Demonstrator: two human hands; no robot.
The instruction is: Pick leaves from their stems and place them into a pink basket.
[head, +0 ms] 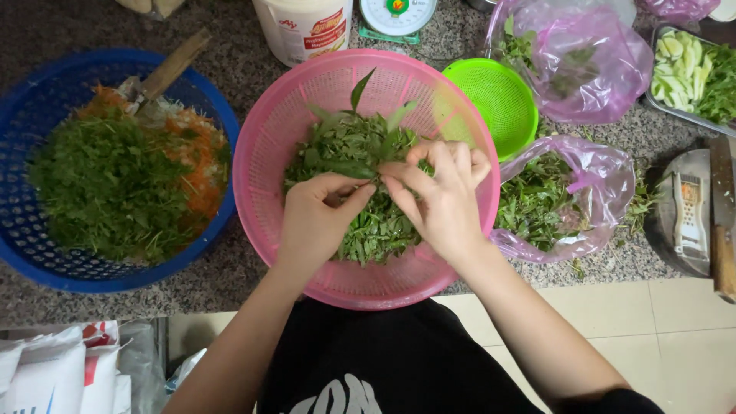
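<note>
A pink plastic colander (272, 146) sits on the granite counter in front of me, holding a heap of green leafy herbs (349, 146). Over that heap, my left hand (314, 218) pinches a herb sprig (360, 165) between thumb and fingers. My right hand (441, 192) meets it from the right, its fingertips closed on the same sprig. Both hands hover above the colander's middle.
A blue basket (31, 230) of chopped greens and shredded carrot, with a wooden-handled tool (172, 65), is at left. A small green colander (498, 96), two pink bags of herbs (571, 192), a tray of cut vegetables (694, 77), a knife (723, 222), a scale and a white tub stand around.
</note>
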